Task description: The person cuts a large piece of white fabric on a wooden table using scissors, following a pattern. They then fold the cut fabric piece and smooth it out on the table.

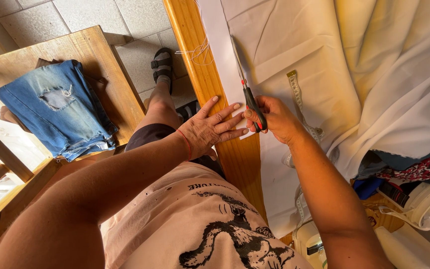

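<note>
Cloth: cream fabric [324, 55] spread over most of the table, bunched in folds at the far right, cut edge running along the wooden rim.
Table: pale wooden edge [202, 60] running from top centre downward, bare beside the cloth strip.
Chair: wooden seat [95, 55] at left, on the tiled floor.
Jeans: torn blue denim [58, 107] lying folded on the chair seat.
Left hand [210, 128]: open and flat, fingers spread, pressing down on the table edge and the white strip [220, 45] of cloth; red thread at the wrist.
Right hand [274, 117]: closed around the scissors' handles, resting on the cloth just beside the left fingertips.
Scissors [249, 97]: black and red grips, blades pointing away along the cloth's edge, lying into the fabric.
Tape measure [297, 92]: yellowish, trailing over the cloth behind the right hand.
Loose threads [200, 52]: small tangle on the wooden edge.
</note>
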